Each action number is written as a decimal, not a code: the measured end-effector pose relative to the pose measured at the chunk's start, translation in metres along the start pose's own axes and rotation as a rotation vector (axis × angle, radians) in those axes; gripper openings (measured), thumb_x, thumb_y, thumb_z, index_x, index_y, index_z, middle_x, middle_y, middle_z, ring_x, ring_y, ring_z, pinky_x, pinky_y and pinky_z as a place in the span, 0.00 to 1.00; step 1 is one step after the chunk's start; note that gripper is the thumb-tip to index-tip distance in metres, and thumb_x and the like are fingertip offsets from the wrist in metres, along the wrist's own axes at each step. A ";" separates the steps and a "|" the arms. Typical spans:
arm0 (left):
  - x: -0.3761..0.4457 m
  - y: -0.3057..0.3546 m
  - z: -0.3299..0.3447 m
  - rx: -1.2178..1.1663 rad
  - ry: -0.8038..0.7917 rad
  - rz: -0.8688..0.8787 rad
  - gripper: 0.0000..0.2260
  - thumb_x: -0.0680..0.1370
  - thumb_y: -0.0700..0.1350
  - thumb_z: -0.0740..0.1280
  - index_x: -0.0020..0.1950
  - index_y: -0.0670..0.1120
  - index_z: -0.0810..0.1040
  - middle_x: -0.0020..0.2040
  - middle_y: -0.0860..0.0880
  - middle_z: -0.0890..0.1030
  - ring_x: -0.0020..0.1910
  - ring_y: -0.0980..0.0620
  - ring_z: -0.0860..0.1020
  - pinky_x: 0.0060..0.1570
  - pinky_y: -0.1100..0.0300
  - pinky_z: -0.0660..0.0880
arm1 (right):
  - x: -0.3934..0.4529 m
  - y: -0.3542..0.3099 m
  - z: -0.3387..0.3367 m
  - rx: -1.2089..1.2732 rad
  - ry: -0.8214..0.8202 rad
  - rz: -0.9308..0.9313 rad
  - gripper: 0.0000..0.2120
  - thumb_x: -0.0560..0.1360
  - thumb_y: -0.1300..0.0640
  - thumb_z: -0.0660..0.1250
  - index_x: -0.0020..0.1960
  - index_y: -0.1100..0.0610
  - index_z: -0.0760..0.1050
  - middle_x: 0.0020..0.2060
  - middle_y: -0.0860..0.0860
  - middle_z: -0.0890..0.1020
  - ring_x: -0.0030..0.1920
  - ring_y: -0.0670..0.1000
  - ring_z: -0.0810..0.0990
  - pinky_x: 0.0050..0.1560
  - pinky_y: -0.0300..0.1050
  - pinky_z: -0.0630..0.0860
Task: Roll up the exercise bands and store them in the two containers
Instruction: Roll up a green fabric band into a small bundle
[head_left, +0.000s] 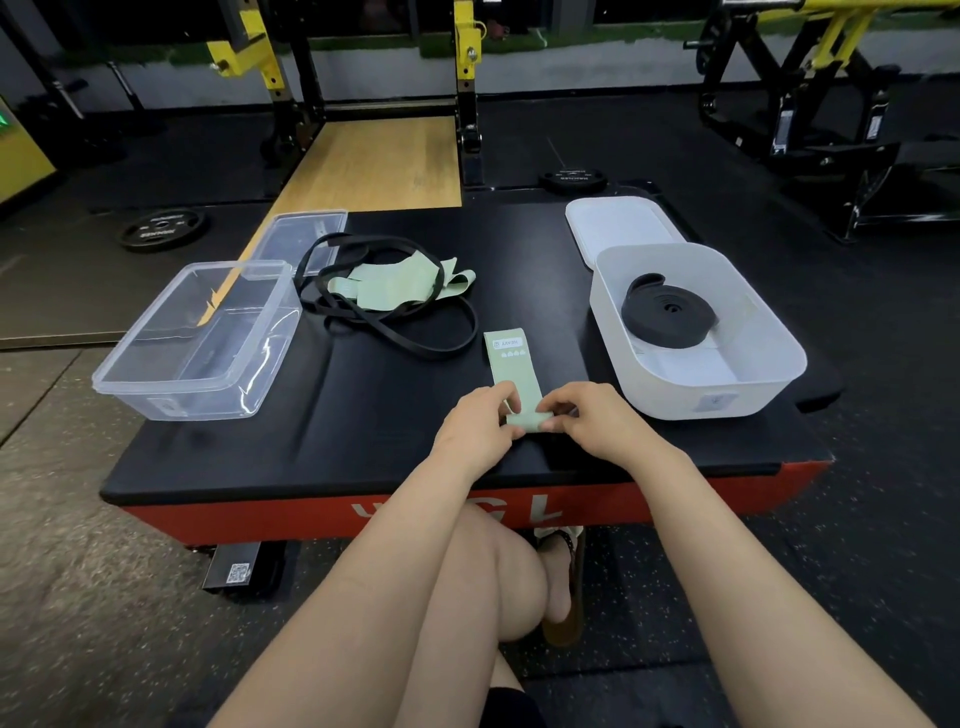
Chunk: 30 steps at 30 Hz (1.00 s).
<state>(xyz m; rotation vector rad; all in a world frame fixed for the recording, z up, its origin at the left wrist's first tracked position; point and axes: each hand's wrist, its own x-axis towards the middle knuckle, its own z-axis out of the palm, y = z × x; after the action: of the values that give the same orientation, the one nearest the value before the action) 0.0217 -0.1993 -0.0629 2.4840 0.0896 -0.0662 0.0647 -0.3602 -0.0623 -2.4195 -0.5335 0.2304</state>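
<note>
A short pale green band (509, 358) lies flat on the black padded box top (363, 415), its near end curled into a small roll. My left hand (475, 423) and my right hand (587, 421) pinch that roll from either side. A clear plastic container (156, 384) stands at the left with nothing in it. A white container (769, 358) at the right holds a rolled black band (670, 312). Between them lies a loose heap of thin black bands (415, 343) and green bands (384, 286).
A clear lid (306, 234) lies behind the clear container and a white lid (618, 223) behind the white one. The box has a red front side (260, 519). Weight plates (161, 228), a rack and a wooden platform lie beyond. My bare knee is below the box edge.
</note>
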 end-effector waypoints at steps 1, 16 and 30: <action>0.001 0.000 0.000 0.001 0.016 -0.001 0.06 0.74 0.42 0.69 0.49 0.47 0.75 0.48 0.52 0.72 0.51 0.49 0.74 0.52 0.54 0.73 | 0.001 -0.001 0.000 0.002 0.003 0.004 0.11 0.74 0.59 0.70 0.56 0.57 0.80 0.46 0.48 0.77 0.46 0.46 0.73 0.50 0.35 0.66; 0.012 -0.001 0.003 -0.082 0.056 -0.117 0.03 0.76 0.44 0.67 0.44 0.47 0.76 0.48 0.50 0.73 0.53 0.47 0.73 0.51 0.54 0.72 | -0.005 0.005 0.025 0.049 0.228 -0.123 0.09 0.71 0.61 0.72 0.51 0.60 0.79 0.45 0.46 0.76 0.47 0.49 0.77 0.54 0.44 0.75; 0.008 0.005 0.002 0.096 0.088 0.031 0.11 0.77 0.47 0.66 0.59 0.49 0.74 0.57 0.50 0.73 0.56 0.50 0.73 0.52 0.54 0.73 | 0.012 0.001 0.019 0.030 0.187 -0.033 0.12 0.76 0.58 0.68 0.58 0.60 0.80 0.51 0.51 0.78 0.49 0.46 0.73 0.52 0.35 0.66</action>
<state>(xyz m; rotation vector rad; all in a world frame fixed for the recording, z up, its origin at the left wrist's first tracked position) 0.0303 -0.2041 -0.0615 2.5833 0.0871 0.0536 0.0700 -0.3455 -0.0779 -2.3709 -0.4810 -0.0022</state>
